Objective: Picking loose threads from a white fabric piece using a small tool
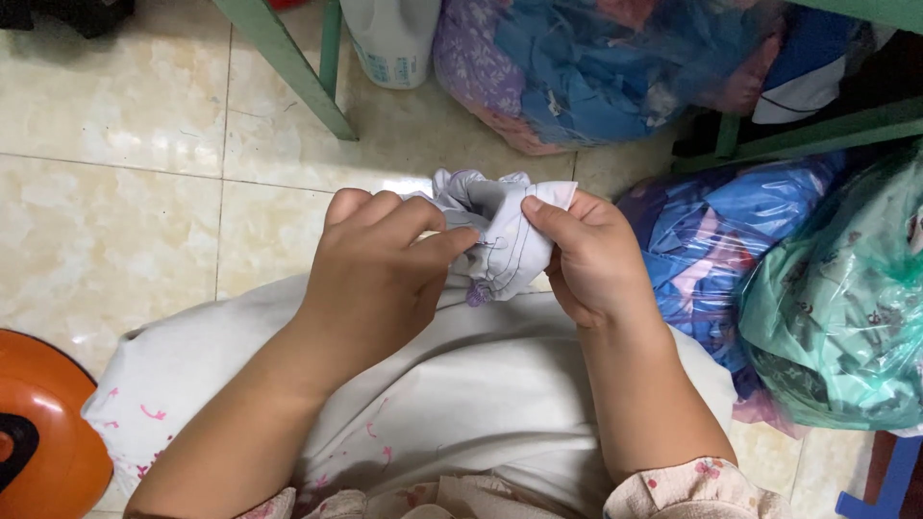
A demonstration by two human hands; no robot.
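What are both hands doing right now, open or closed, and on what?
Left hand: closed, pinching the bunched white cloth between thumb and fingers.
Right hand: closed, gripping the same white cloth from the other side.

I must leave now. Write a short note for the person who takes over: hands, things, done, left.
Left hand: grip pinches the small white cloth piece from its left side.
Right hand: thumb presses the piece's top right corner.
The piece is bunched between both hands, above the white fabric on the lap.
Bags of cloth lie on the floor to the right.
Done and left: cannot tell from this view.
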